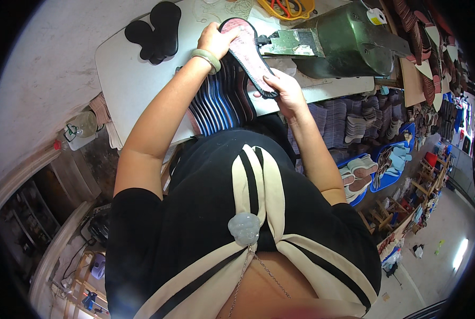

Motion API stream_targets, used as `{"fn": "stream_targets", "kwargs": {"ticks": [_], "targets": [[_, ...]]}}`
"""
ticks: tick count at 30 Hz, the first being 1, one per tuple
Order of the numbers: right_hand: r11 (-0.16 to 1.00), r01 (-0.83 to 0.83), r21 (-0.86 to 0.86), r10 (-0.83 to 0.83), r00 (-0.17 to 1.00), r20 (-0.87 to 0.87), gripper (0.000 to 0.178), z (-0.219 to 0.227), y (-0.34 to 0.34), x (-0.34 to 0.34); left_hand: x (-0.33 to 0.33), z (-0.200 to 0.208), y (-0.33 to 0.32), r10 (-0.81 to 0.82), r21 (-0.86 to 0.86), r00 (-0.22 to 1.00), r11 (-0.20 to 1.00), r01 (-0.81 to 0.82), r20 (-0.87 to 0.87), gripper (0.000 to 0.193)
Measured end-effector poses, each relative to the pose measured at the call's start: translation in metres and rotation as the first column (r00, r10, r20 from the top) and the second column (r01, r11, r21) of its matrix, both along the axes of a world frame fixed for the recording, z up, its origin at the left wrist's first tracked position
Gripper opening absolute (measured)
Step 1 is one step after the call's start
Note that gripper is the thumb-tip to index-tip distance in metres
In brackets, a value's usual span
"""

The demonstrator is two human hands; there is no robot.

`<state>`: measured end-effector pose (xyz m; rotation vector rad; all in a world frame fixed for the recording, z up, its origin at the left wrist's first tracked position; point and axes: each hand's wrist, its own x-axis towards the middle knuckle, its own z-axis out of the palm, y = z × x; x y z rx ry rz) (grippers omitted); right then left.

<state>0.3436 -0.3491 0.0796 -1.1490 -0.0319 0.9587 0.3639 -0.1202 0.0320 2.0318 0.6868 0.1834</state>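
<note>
Between both hands I hold a shoe sole (246, 51) with a mottled pink face and a black bound edge. My left hand (215, 41) is closed on its wide far end, thumb over the pink face. Its narrow near end is gripped by my right hand (287, 93). The sole's right edge is close by the small front parts of a green sewing machine (349, 45); whether they touch, I cannot tell. Below the sole, a packed row of soles (216, 103) with dark, blue and pale edges lies along the near edge of the white table (118, 80).
Black soles (165, 29) lie at the table's far left. A yellow basket (296, 11) stands at the back. Right of me are stacked grey soles (336, 119) and blue crates (389, 178) with footwear parts. A clear bottle (83, 125) stands left of the table.
</note>
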Motion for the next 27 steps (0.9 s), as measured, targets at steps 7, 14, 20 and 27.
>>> {"fn": "stream_targets", "kwargs": {"ticks": [7,14,20,27], "targets": [[0.988,-0.155,0.008,0.155,0.988,-0.011,0.042,0.012,0.05,-0.021,-0.039,-0.039,0.024,0.344,-0.449,0.914,0.866,-0.221,0.215,0.052],[0.913,0.001,-0.407,0.343,0.537,0.771,0.064,-0.037,0.179,-0.014,-0.199,-0.103,0.026,0.518,-0.026,0.845,0.85,-0.526,-0.134,0.067],[0.784,-0.068,-0.617,0.586,0.41,0.699,0.054,-0.048,0.14,-0.038,-0.221,-0.071,0.01,0.445,-0.622,0.857,0.602,-0.502,-0.261,0.067],[0.898,-0.02,-0.439,0.309,0.74,0.598,0.05,-0.084,0.086,-0.064,-0.207,-0.039,0.0,0.417,-0.912,0.909,0.377,-0.164,0.008,0.047]]}}
